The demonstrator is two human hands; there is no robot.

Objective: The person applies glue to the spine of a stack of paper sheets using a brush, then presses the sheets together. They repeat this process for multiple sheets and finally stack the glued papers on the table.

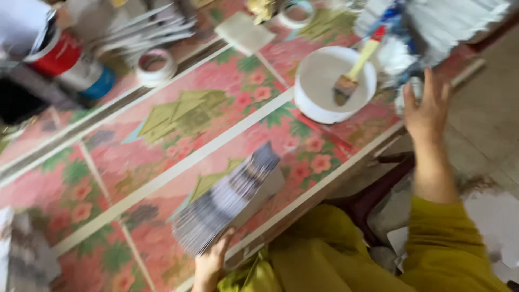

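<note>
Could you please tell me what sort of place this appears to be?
Probably a small craft workshop: a flower-patterned pink table bears a white bowl with a yellow-handled brush, and tape rolls.

A stack of cards [230, 197] lies on the tabletop [162, 162] near its front edge. Behind it to the right stands a bowl [324, 105] with a brush [351, 73] in it; tape rolls [155, 66] lie far left.

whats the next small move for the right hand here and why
Probably bring the right hand left to the brush lying in the white bowl. That hand is open and empty beside the bowl, while the left hand holds the paper stack.
</note>
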